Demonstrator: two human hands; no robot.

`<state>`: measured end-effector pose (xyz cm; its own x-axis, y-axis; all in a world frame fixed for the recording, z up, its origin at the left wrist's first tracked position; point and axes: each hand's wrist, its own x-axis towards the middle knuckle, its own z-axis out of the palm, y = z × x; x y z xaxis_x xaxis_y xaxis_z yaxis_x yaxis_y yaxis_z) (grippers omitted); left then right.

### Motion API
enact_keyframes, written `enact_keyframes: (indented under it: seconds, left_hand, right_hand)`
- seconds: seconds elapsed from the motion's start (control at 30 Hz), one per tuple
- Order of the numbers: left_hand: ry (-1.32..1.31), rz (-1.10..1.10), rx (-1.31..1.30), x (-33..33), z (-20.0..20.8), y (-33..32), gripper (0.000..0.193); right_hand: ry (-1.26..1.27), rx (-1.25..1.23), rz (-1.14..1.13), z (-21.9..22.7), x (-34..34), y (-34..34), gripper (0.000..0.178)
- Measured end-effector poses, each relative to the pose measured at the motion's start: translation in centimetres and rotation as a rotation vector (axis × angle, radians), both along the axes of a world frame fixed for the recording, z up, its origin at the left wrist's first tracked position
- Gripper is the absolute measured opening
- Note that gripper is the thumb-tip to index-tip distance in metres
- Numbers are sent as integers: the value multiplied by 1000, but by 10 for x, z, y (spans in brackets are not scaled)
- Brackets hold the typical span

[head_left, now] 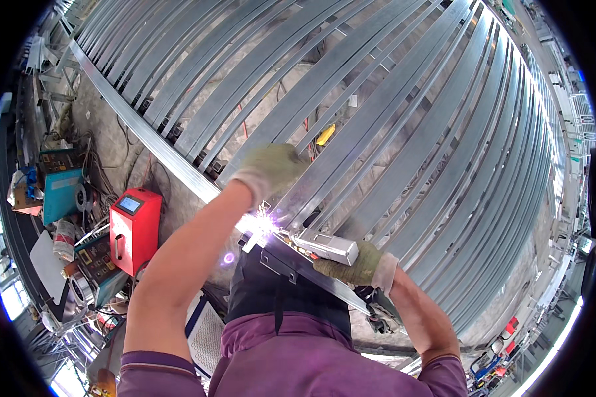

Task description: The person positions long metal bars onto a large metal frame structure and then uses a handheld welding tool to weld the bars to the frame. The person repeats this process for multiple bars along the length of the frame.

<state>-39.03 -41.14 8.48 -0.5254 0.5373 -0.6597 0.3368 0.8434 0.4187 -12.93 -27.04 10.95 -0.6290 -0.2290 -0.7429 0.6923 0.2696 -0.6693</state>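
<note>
A silver welding gun (pixel 328 246) lies in my gloved right hand (pixel 356 266), which is closed around it from the right. Its tip points left at a bright purple-white arc (pixel 263 226) with sparks, by the near edge rail (pixel 179 175) of a metal frame. The glare hides the joint under the tip. My left hand (pixel 271 167), in a green glove, is over the long flat metal bars (pixel 351 152) just beyond the arc. Motion smears its fingers, so whether it grips a bar is unclear.
A red machine with a small screen (pixel 136 228) stands on the left, near teal-sided units (pixel 63 192), wire spools and cables. A yellow object (pixel 326 134) lies below the bars. Many bars run side by side away from me. Blue and red equipment (pixel 493 360) stands at lower right.
</note>
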Motion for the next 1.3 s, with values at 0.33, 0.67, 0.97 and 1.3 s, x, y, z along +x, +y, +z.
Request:
enact_keyframes:
  seconds: [0.33, 0.67, 0.97, 1.3]
  left_hand:
    - [1036, 137, 190, -54, -95, -200, 59]
    - [1084, 243, 122, -34, -111, -190, 63]
    - [1092, 249, 139, -35, -113, -190, 60]
    - [1100, 237, 137, -36, -113, -192, 59]
  right_hand:
    - [-12, -14, 28, -6, 3, 1, 58]
    - [-126, 41, 60, 13, -12, 3, 60]
    - [-91, 42, 65, 0, -1, 4, 62]
    - [-30, 31, 77, -8, 5, 4, 64]
